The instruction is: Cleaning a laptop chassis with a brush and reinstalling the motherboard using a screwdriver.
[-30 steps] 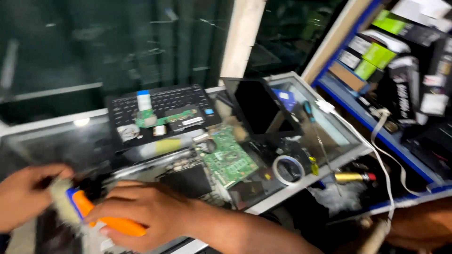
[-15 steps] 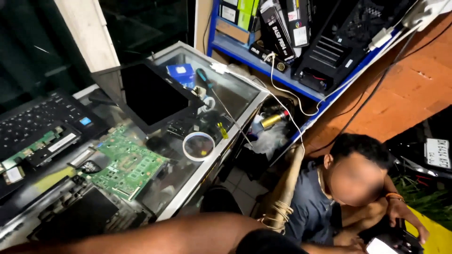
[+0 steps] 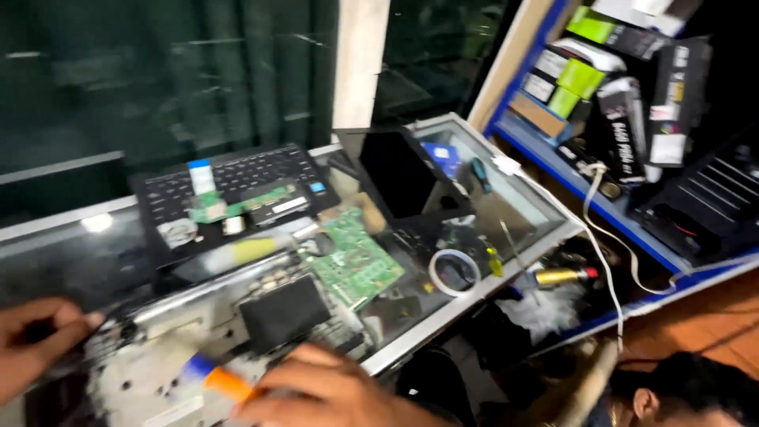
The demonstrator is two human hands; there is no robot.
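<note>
My right hand (image 3: 324,394) is at the bottom of the view, closed around an orange-handled tool with a blue collar (image 3: 223,380). The tool's tip rests over the opened laptop base (image 3: 198,348), whose inner frame and black battery (image 3: 285,312) show. My left hand (image 3: 35,340) grips the left edge of that laptop base, fingers curled. A green circuit board (image 3: 352,261) lies just right of the base on the glass counter (image 3: 514,217).
A black keyboard (image 3: 229,190) with small green boards on it lies at the back. A dark screen panel (image 3: 399,174), a tape roll (image 3: 453,271) and screwdrivers lie right of it. Boxes fill blue shelves (image 3: 601,87). Another person's head (image 3: 688,391) is at bottom right.
The view swung right toward the shelves and the other person, then back left. Both my hands and the orange tool are in view again over the laptop base.
</note>
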